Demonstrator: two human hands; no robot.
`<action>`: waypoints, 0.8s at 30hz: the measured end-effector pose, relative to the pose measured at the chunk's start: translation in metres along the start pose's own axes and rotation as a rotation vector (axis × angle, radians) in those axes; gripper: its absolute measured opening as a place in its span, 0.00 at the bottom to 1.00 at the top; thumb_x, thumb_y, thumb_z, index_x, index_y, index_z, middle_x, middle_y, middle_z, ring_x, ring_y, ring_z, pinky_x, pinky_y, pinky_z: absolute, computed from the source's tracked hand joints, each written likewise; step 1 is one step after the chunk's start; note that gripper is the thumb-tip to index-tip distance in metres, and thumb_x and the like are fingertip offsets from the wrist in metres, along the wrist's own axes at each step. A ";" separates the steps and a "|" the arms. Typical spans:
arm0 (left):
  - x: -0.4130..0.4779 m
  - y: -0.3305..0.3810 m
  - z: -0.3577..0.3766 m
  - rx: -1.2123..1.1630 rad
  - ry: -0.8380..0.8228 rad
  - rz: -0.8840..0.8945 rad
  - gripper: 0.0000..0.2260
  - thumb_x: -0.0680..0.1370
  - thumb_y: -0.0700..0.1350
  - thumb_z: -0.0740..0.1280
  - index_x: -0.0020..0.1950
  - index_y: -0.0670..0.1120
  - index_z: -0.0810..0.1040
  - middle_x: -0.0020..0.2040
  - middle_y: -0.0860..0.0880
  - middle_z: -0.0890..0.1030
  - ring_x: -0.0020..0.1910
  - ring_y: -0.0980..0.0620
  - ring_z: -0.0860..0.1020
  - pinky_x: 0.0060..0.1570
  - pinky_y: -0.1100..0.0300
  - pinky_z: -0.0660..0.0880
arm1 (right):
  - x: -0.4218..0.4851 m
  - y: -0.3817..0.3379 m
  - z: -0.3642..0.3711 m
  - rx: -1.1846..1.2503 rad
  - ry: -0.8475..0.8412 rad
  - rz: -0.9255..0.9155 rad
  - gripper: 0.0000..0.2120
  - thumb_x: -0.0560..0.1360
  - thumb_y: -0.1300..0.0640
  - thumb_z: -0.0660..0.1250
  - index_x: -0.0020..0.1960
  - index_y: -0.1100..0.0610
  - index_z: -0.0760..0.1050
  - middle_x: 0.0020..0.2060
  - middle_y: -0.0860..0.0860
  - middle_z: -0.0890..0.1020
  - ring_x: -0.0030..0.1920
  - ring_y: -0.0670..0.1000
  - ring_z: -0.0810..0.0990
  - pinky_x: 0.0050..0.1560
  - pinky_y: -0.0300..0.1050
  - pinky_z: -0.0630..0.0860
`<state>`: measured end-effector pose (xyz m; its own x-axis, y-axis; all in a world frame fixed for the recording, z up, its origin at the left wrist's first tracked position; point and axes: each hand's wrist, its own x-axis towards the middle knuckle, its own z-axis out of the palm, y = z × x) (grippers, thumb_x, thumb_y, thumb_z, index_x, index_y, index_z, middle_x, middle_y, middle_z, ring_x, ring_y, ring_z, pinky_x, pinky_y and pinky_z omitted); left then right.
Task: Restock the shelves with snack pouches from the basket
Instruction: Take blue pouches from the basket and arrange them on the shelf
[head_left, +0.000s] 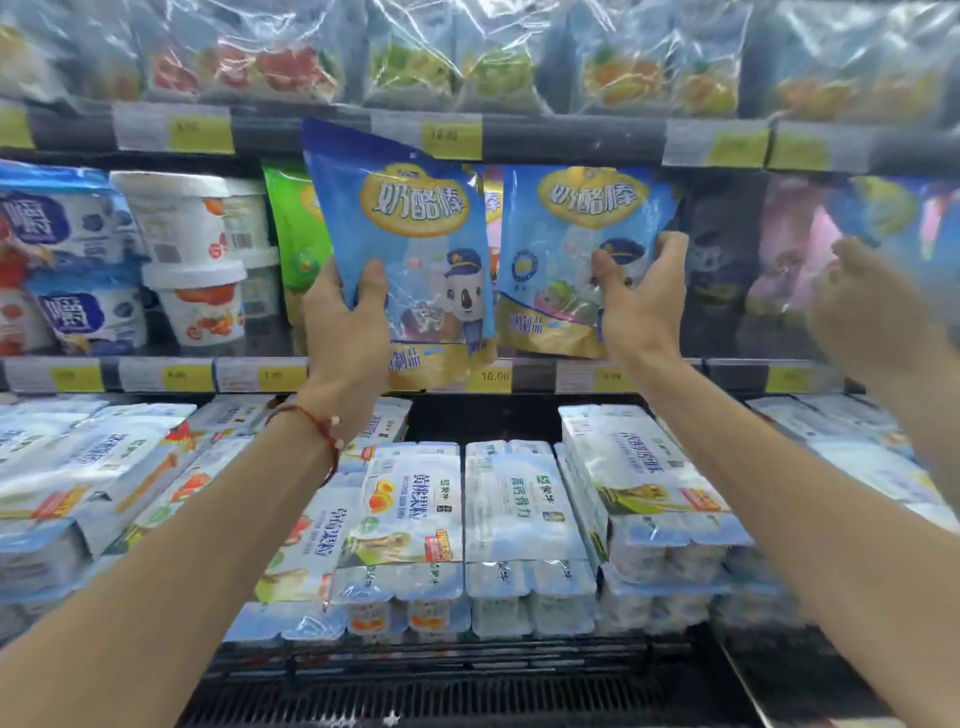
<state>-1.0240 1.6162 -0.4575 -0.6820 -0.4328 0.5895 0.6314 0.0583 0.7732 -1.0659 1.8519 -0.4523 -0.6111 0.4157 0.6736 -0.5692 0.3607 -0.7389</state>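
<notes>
Placing now: my left hand (345, 322) grips a blue pouch (405, 208), my right hand (641, 301) pinches the shelved pouch (566, 218); next, I slot mine alongside.

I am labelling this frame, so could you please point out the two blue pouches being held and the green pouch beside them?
Left blue pouch (410, 208): head view, its yellow title badge.
Right blue pouch (592, 200): head view, its yellow title badge.
Green pouch (293, 221): head view, its upper front.
</notes>
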 end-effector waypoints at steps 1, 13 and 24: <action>0.003 -0.004 0.003 0.012 -0.001 0.005 0.05 0.82 0.43 0.61 0.56 0.48 0.75 0.42 0.57 0.79 0.35 0.64 0.75 0.40 0.68 0.73 | 0.003 0.004 -0.001 -0.010 -0.001 0.005 0.18 0.78 0.51 0.71 0.59 0.57 0.67 0.46 0.39 0.80 0.48 0.49 0.81 0.57 0.61 0.78; 0.011 -0.040 0.038 0.032 0.011 -0.008 0.08 0.82 0.45 0.61 0.59 0.46 0.76 0.48 0.48 0.80 0.39 0.53 0.79 0.37 0.58 0.80 | -0.003 0.057 -0.019 -0.002 -0.318 0.098 0.42 0.66 0.52 0.83 0.68 0.50 0.59 0.63 0.50 0.74 0.60 0.43 0.80 0.60 0.42 0.79; 0.024 -0.043 0.060 0.139 0.114 0.100 0.14 0.83 0.43 0.59 0.64 0.37 0.75 0.53 0.43 0.81 0.39 0.64 0.75 0.40 0.76 0.70 | 0.041 0.066 -0.006 -0.507 -0.286 0.176 0.47 0.73 0.50 0.78 0.76 0.65 0.51 0.73 0.63 0.62 0.74 0.64 0.64 0.71 0.56 0.66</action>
<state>-1.0892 1.6570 -0.4624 -0.5674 -0.5173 0.6407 0.6311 0.2265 0.7419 -1.1251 1.8980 -0.4732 -0.8359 0.2895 0.4662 -0.1560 0.6892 -0.7076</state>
